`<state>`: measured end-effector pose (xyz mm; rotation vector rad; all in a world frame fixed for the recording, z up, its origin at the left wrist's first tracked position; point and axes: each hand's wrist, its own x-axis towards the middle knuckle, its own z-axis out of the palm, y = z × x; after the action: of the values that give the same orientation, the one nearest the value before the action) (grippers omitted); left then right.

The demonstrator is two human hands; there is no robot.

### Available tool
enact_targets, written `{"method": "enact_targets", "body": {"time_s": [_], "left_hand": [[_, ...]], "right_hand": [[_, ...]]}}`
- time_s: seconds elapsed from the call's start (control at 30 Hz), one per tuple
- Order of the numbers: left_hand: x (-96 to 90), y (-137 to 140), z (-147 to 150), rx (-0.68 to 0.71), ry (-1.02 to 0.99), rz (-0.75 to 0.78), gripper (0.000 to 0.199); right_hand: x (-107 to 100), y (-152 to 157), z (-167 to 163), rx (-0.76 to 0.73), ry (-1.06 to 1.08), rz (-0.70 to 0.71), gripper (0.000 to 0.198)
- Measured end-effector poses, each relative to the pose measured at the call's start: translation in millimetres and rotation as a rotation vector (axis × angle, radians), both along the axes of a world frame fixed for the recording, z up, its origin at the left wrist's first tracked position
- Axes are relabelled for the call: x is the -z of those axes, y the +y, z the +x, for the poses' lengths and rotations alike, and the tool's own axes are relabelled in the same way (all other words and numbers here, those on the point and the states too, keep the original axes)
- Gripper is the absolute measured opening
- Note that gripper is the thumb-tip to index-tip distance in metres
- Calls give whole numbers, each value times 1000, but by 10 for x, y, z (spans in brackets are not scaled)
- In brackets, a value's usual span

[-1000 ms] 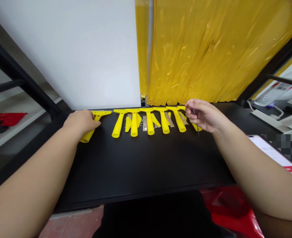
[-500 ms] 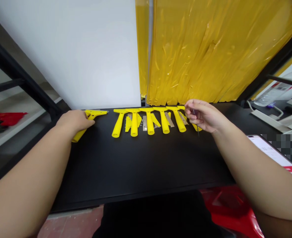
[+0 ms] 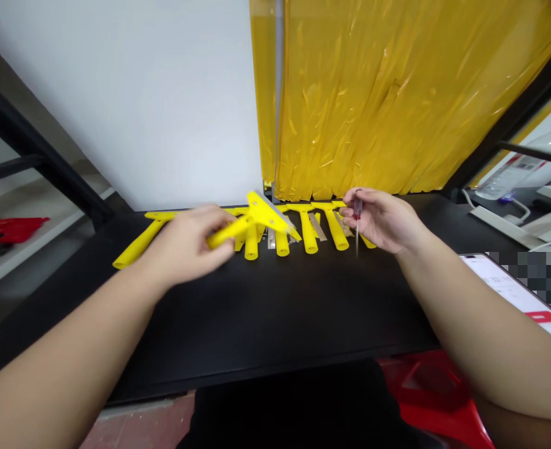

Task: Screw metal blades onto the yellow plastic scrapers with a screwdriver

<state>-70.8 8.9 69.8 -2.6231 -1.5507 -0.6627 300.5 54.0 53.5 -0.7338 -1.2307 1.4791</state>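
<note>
My left hand (image 3: 194, 243) is closed around the handle of a yellow scraper (image 3: 266, 215), raised over the table. Its wide head points right, with a grey blade along the edge. Behind that hand, another yellow scraper (image 3: 138, 246) lies at the left, partly covered by it. In my right hand (image 3: 383, 218) is a small screwdriver (image 3: 358, 212) with a dark reddish handle, its thin shaft pointing down. Several yellow scraper handles (image 3: 310, 234) lie in a row between the hands, with metal blades (image 3: 318, 227) and small yellow pieces among them.
The black table (image 3: 275, 312) runs up to a white panel (image 3: 163, 106) and a yellow plastic sheet (image 3: 373, 93). A phone (image 3: 513, 293) lies at the right edge, near a clear bottle (image 3: 523, 162). A red stool (image 3: 439, 393) stands below the front edge.
The left hand has let go of the far-left scraper and lifted the row's leftmost one, swinging right. The right hand keeps the screwdriver at nearly the same spot, turned slightly.
</note>
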Motion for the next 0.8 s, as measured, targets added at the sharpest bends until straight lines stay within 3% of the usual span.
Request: {"method": "enact_targets", "body": {"time_s": [0.1,0.2,0.37,0.8], "left_hand": [[154,-223,315,302,15,-81,31],[313,-333,479,427,51,-106,34],[485,-280,529,502,121,-120,39],[490,-236,539,522,128,-245,40]], "right_hand": [[-29,-147,-64,-109,-70,78,28],[-38,-267,-103,-86,-168,234,38],[41,-304,-146,56,-388,439,40],[259,-230,-244,-82,-567,471,31]]}}
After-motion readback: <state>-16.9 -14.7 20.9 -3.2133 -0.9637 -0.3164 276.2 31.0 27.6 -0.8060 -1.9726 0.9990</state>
